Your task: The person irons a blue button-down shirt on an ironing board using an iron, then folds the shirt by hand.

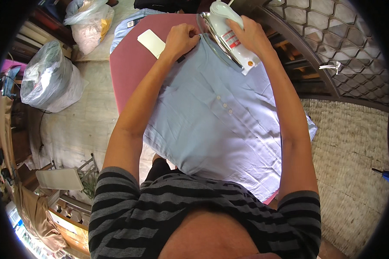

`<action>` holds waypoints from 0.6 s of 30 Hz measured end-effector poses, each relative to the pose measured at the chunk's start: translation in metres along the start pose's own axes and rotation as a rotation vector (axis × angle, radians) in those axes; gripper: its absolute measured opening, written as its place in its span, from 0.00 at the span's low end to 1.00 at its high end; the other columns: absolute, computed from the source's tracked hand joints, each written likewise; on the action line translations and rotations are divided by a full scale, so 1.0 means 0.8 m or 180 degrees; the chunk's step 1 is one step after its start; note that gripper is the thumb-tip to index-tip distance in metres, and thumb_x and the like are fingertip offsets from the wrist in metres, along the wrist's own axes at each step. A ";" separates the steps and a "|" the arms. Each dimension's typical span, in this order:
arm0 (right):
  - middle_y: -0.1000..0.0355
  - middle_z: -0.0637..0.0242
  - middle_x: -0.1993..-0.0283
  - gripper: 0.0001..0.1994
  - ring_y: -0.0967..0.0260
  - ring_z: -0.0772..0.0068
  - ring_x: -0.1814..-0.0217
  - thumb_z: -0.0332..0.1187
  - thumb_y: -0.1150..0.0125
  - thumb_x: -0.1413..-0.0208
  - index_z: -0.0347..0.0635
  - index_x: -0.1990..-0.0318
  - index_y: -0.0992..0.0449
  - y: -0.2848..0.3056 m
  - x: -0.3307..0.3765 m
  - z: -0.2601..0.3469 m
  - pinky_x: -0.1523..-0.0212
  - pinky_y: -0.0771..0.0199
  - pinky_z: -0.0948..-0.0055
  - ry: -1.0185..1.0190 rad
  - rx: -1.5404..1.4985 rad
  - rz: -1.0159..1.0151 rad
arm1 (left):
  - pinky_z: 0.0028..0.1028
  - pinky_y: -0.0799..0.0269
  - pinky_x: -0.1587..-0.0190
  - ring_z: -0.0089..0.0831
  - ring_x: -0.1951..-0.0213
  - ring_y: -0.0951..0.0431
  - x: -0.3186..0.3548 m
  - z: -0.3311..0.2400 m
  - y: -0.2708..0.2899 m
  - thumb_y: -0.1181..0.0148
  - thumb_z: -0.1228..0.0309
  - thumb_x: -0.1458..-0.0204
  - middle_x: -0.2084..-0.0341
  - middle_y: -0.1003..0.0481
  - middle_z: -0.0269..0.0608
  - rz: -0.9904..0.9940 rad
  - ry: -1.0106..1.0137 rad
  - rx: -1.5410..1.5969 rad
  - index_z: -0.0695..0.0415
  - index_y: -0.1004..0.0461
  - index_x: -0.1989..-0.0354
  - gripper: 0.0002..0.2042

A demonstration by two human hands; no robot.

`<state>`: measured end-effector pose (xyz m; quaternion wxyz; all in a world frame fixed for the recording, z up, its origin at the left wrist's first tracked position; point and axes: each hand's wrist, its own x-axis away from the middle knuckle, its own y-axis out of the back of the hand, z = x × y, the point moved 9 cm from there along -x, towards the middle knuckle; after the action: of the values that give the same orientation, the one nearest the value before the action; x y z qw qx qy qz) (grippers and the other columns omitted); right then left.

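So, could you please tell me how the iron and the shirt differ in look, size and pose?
The iron is mostly white with a shiny metal edge, while the shirt is light blue with small buttons. The iron is compact and rigid, whereas the much larger shirt is soft and creased. The iron is in the right hand; the shirt lies spread over the pink board. Both are pale in colour.
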<state>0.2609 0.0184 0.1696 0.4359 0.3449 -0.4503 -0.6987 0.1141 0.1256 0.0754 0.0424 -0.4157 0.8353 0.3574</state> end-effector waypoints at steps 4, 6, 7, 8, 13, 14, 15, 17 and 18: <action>0.26 0.51 0.70 0.28 0.29 0.61 0.70 0.56 0.45 0.40 0.31 0.61 0.26 -0.007 0.009 -0.019 0.62 0.28 0.63 0.0009 -0.0165 0.0035 | 0.32 0.24 0.60 0.38 0.68 0.18 -0.004 0.018 0.004 0.33 0.68 0.55 0.72 0.19 0.46 -0.0047 0.0215 0.0080 0.62 0.18 0.66 0.11; 0.24 0.47 0.67 0.28 0.27 0.49 0.68 0.57 0.44 0.41 0.33 0.63 0.26 -0.002 0.035 -0.032 0.60 0.28 0.58 0.0019 -0.0371 0.0160 | 0.33 0.24 0.60 0.40 0.68 0.18 -0.005 0.026 0.008 0.34 0.70 0.57 0.73 0.19 0.48 -0.0032 0.0289 0.0324 0.61 0.18 0.68 0.09; 0.25 0.47 0.68 0.27 0.29 0.50 0.69 0.56 0.43 0.41 0.33 0.63 0.26 0.006 0.053 -0.037 0.61 0.28 0.59 -0.0053 -0.0508 0.0237 | 0.33 0.24 0.60 0.41 0.69 0.18 -0.008 0.028 0.010 0.35 0.71 0.58 0.73 0.19 0.48 -0.0034 0.0314 0.0465 0.61 0.18 0.69 0.08; 0.25 0.48 0.69 0.26 0.30 0.50 0.71 0.55 0.42 0.41 0.34 0.63 0.26 0.012 0.070 -0.040 0.63 0.28 0.60 -0.0121 -0.0656 0.0328 | 0.33 0.24 0.61 0.40 0.69 0.18 -0.009 0.030 0.010 0.34 0.71 0.58 0.73 0.19 0.48 0.0035 0.0395 0.0445 0.61 0.18 0.69 0.08; 0.26 0.48 0.72 0.22 0.33 0.51 0.74 0.51 0.39 0.42 0.35 0.63 0.26 0.015 0.087 -0.033 0.67 0.29 0.62 0.0145 -0.0803 0.0351 | 0.31 0.24 0.63 0.33 0.71 0.18 -0.018 0.034 -0.006 0.33 0.70 0.54 0.75 0.19 0.43 0.0825 0.0905 0.0600 0.61 0.18 0.66 0.09; 0.26 0.47 0.71 0.22 0.32 0.50 0.74 0.51 0.39 0.42 0.35 0.62 0.26 0.011 0.076 -0.025 0.66 0.29 0.61 0.0252 -0.0581 0.0348 | 0.32 0.24 0.63 0.35 0.71 0.18 -0.020 0.034 0.006 0.34 0.71 0.54 0.74 0.19 0.43 0.0662 0.0726 0.0402 0.60 0.18 0.66 0.09; 0.26 0.46 0.71 0.22 0.31 0.50 0.73 0.50 0.39 0.42 0.35 0.62 0.26 0.006 0.064 -0.015 0.66 0.29 0.61 0.0361 -0.0362 0.0345 | 0.32 0.24 0.64 0.36 0.71 0.19 -0.020 0.034 0.021 0.35 0.71 0.54 0.73 0.19 0.43 0.0501 0.0546 0.0204 0.60 0.18 0.65 0.09; 0.25 0.45 0.69 0.22 0.27 0.46 0.69 0.50 0.40 0.41 0.36 0.61 0.25 -0.007 0.036 0.007 0.64 0.28 0.58 0.0607 -0.0387 0.0293 | 0.35 0.24 0.63 0.40 0.69 0.19 -0.017 0.011 0.053 0.36 0.72 0.53 0.72 0.20 0.45 -0.0111 0.0064 -0.0200 0.60 0.19 0.65 0.08; 0.27 0.53 0.72 0.21 0.31 0.64 0.72 0.50 0.43 0.38 0.35 0.62 0.27 -0.012 0.021 0.014 0.66 0.29 0.65 0.0753 -0.0249 0.0223 | 0.38 0.25 0.63 0.42 0.68 0.20 -0.005 -0.019 0.075 0.36 0.73 0.54 0.71 0.21 0.46 -0.0561 -0.0253 -0.0402 0.59 0.19 0.66 0.07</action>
<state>0.2419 0.0082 0.1627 0.5233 0.3917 -0.3799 -0.6545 0.0768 0.1428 0.1220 0.0805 -0.4749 0.7689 0.4204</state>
